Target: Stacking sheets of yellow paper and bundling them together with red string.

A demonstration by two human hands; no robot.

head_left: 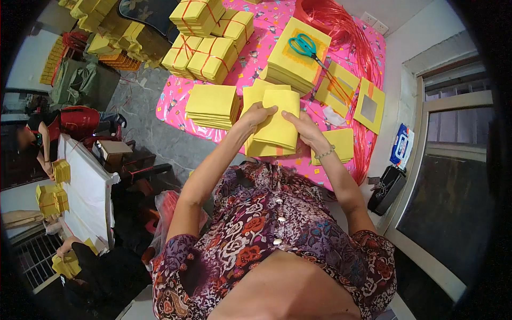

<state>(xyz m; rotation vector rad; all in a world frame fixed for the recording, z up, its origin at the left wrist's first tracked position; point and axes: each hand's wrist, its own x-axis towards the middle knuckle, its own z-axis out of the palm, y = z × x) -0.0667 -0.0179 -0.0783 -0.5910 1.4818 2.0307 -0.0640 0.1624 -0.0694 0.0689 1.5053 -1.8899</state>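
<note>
Both of my hands are closed on a small stack of folded yellow paper [276,120] over the near part of the pink patterned table cover. My left hand [257,116] grips its left side with the thumb on top. At the right edge, my right hand [308,129] holds the stack the same way, its other fingers partly hidden. More yellow paper lies beneath and behind the stack. Left of it sits a squared pile of folded yellow paper [212,101]. Close to my right wrist is a lower yellow pile [340,145].
Teal-handled scissors [304,46] rest on a tall yellow paper pile [290,66]. Bundles tied with red string [212,53] stand at the back left. Red plastic strands [368,64] run down the table's right side. At far left, people handle yellow paper at a white table [85,186].
</note>
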